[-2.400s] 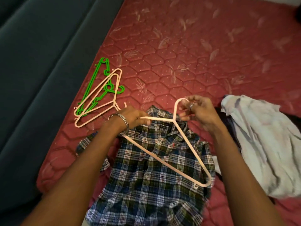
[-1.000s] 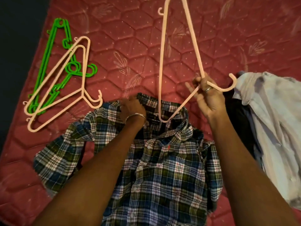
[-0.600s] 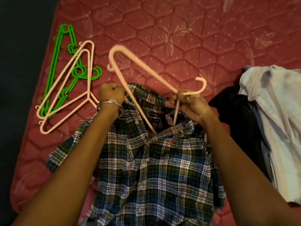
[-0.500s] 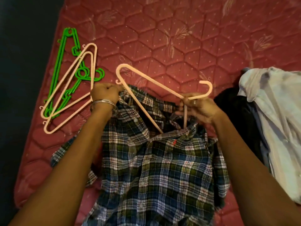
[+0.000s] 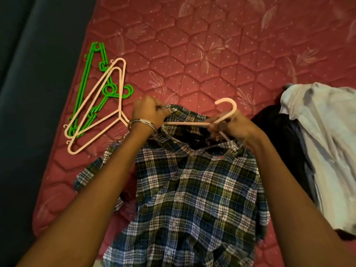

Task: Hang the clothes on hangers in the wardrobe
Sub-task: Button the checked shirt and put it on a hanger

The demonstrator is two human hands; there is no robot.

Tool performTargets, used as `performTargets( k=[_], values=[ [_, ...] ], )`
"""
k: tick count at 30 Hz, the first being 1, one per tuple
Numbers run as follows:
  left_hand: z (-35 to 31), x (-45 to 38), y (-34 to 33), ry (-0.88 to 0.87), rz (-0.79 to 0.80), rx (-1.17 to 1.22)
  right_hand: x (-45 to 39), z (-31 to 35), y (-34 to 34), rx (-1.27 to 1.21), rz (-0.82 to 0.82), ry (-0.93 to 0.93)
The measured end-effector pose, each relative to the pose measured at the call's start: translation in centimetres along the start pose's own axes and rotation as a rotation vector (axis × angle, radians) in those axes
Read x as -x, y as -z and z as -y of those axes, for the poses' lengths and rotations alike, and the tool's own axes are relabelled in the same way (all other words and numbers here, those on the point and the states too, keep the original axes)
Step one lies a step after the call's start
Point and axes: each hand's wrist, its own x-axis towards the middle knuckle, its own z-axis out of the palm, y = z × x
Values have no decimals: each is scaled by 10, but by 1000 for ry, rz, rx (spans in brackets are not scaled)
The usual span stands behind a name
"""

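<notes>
The blue, green and white plaid cotton shirt (image 5: 194,189) lies face up on the red quilted mattress (image 5: 192,54). The left hand (image 5: 149,114) grips its collar edge. The right hand (image 5: 234,127) grips the pale pink plastic hanger (image 5: 224,112) at the neck, 1 arm inside the collar. Spare pink and green hangers (image 5: 96,105) lie to the left.

Dim warm light, perhaps slight blur

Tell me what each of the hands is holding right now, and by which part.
Left hand grips the plaid shirt at its collar edge. Right hand grips the pink hanger at the neck, just below its hook.
</notes>
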Motion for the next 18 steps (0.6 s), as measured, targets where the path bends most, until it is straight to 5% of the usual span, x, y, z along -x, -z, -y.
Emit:
performTargets(
  k=[3,7,9,12,18],
  values=[
    [-1,11,-16,34,-89,168,-15,23,-11,-110,-116,12],
    [-2,42,-47,13,-509,193,-42,35,-14,-106,-177,-26],
    [4,68,-78,70,-242,40,-53,34,-18,-113,-171,-52],
    [20,108,-129,226,401,-274,-62,30,-21,-102,-178,-23],
    [58,127,-154,81,488,-286,-77,30,-7,199,-90,26]
  ],
)
